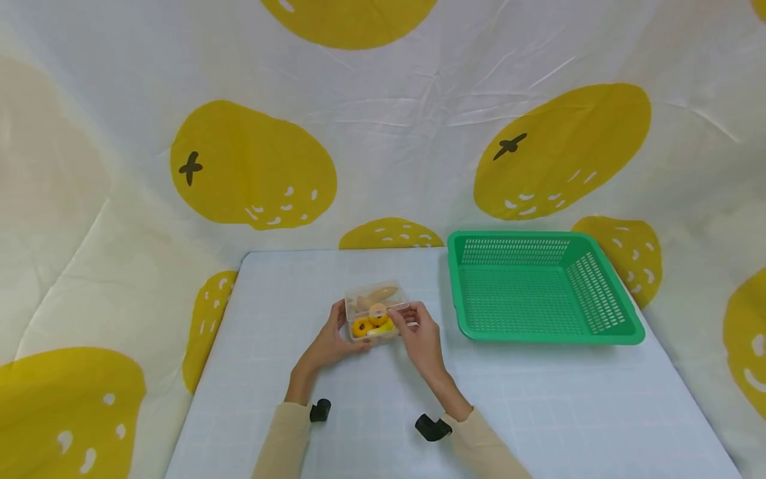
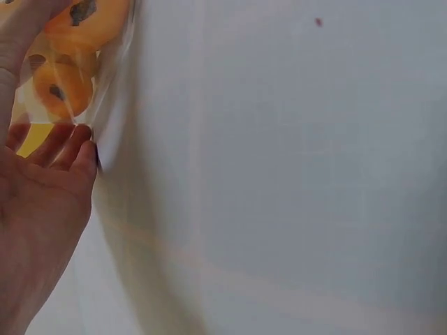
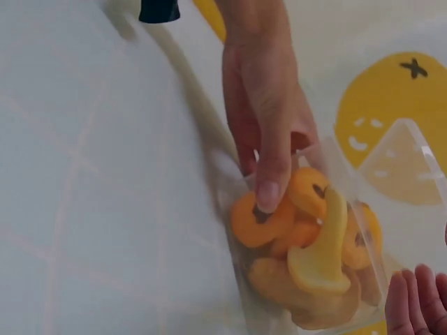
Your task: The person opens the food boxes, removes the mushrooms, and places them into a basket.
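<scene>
A clear plastic box is in my hands at the middle of the table, its clear flap tilted up in the right wrist view. My left hand grips the box at its left and front, the thumb laid across it. Around the right side curls my right hand, its thumb over the edge; in the right wrist view its fingers show only partly. Inside lie several round orange pieces with dark spots, a curved yellow piece and brownish pieces, kind unclear.
A green perforated plastic basket stands at the back right of the table, which has a pale checked cover. Behind and beside hangs a white cloth with large yellow fruit prints. Each wrist carries a black camera.
</scene>
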A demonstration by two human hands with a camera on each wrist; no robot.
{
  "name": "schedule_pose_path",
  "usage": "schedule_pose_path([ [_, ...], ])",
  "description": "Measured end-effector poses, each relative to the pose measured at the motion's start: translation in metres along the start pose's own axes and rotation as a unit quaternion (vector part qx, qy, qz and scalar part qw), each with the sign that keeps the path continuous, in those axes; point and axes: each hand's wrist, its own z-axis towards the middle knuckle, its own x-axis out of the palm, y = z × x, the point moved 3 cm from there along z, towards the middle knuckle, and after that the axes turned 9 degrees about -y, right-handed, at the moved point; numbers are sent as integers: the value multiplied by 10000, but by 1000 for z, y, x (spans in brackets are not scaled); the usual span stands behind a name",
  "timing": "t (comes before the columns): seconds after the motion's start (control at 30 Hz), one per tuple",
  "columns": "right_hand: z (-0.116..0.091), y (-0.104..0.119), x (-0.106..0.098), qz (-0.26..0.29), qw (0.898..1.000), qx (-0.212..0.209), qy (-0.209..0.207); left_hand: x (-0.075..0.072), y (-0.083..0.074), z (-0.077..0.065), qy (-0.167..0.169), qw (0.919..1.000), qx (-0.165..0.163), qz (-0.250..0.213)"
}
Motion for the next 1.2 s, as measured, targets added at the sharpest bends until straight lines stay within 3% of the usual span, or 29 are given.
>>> schedule_pose_path([
  [0.13, 6, -5, -4, -202, 9997, 44, -153, 1, 1, -1, 54, 10000, -11, 3],
  [0.3, 12, -8, -3, -129, 9994, -318, 41, 2, 2, -2, 147, 9999, -75, 27],
  [0.53, 17, -11, -1, 33, 9992, -327, 219, -7, -9, -9, 151, 9984, -472, 262],
  [0.67, 22, -11, 1, 65, 9988, -405, 285, -10, -16, -10, 120, 9986, -509, 120],
  [0.8, 26, -8, 3, 156, 9983, -447, 338, -14, -25, -6, -457, 9987, -244, 11],
  [0.93, 29, -7, 4, 179, 9985, -398, 340, -15, -34, 0, -1203, 9926, -23, -137],
  [1.03, 33, -6, 5, 163, 9988, -307, 336, -14, -37, 3, -1573, 9860, -85, -538],
  [1.2, 41, -2, 8, 116, 9991, -264, 315, -10, -38, 4, -1866, 9763, -285, -1057],
])
